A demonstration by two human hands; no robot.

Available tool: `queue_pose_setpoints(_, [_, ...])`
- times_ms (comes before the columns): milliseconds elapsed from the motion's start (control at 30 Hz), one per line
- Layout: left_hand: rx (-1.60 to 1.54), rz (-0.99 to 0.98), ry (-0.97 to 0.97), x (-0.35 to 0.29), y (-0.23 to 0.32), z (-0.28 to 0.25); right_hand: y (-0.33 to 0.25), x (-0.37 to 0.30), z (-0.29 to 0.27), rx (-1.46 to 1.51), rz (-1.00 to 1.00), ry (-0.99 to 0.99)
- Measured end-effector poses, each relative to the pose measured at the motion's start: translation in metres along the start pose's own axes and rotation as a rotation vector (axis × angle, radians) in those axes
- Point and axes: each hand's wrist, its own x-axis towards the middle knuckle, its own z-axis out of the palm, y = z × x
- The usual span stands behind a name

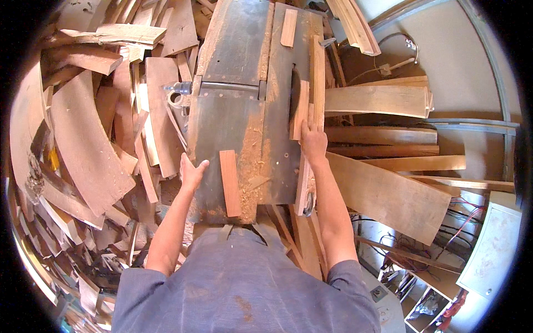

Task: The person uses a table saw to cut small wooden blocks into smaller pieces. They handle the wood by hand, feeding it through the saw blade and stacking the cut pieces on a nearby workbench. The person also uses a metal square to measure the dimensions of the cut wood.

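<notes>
My left hand (193,173) is beside the left edge of the machine's dark metal table (214,127), thumb and fingers spread, holding nothing. A short reddish wood piece (229,183) lies on the table to its right. On the right side, my right hand (315,144) grips the near end of a wood strip (300,111). That strip lies between the dark circular saw blade (295,83) and a long wooden fence (317,72). My fingers are close to the fence, and part of the grip is hidden. Another small wood block (288,28) rests farther up the table.
Sawdust (252,150) covers parts of the table. A chuck (180,87) sticks out on the left, in line with the cutter slot (230,87). Piled offcuts (89,144) fill the left. Boards (388,194), cables and a white metal box (488,250) are on the right.
</notes>
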Motion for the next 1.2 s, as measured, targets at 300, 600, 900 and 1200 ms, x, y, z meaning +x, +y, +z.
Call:
queue_pose_setpoints(300, [-0.025,-0.010,-0.017,0.000,-0.002,0.000,0.005,0.025,-0.003,0.066,-0.017,0.086])
queue_pose_setpoints(600, [-0.030,-0.006,-0.021,0.001,-0.003,0.000,0.015,0.050,0.009,0.065,-0.009,0.129])
queue_pose_setpoints(900, [-0.084,0.019,-0.031,0.003,-0.011,0.001,0.043,0.152,0.020,-0.008,0.083,0.030])
queue_pose_setpoints(1200, [0.019,-0.157,-0.075,-0.008,0.008,-0.006,0.090,0.286,0.028,0.167,0.014,-0.021])
